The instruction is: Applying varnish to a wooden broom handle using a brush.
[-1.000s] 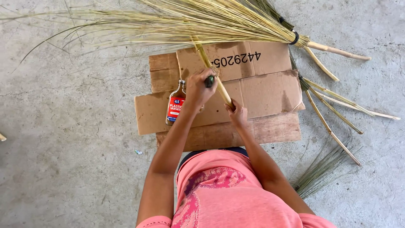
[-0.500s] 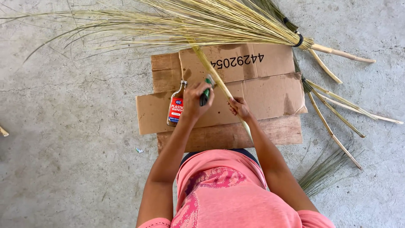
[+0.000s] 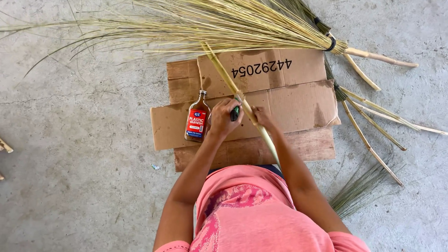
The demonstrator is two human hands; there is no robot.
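A broom's pale stick handle (image 3: 254, 123) runs from the straw bristles (image 3: 196, 25) at the top down toward my lap. My right hand (image 3: 262, 116) grips this stick from its right side. My left hand (image 3: 224, 119) is closed around a small dark green brush (image 3: 234, 112) whose tip touches the stick. A small flat glass bottle (image 3: 197, 119) of amber liquid with a red label lies just left of my left hand. All of this rests over flattened brown cardboard (image 3: 289, 100).
A wooden board (image 3: 303, 147) lies under the cardboard's near edge. More bundled brooms with thin stick handles (image 3: 368, 135) fan out to the right, one tied with a black band (image 3: 331, 44). Loose green straw (image 3: 359, 186) lies at lower right. Grey concrete floor (image 3: 79, 177) surrounds everything.
My left hand with the brush has slid down the stick toward me, and the stick has been drawn lower. The right hand stays on it.
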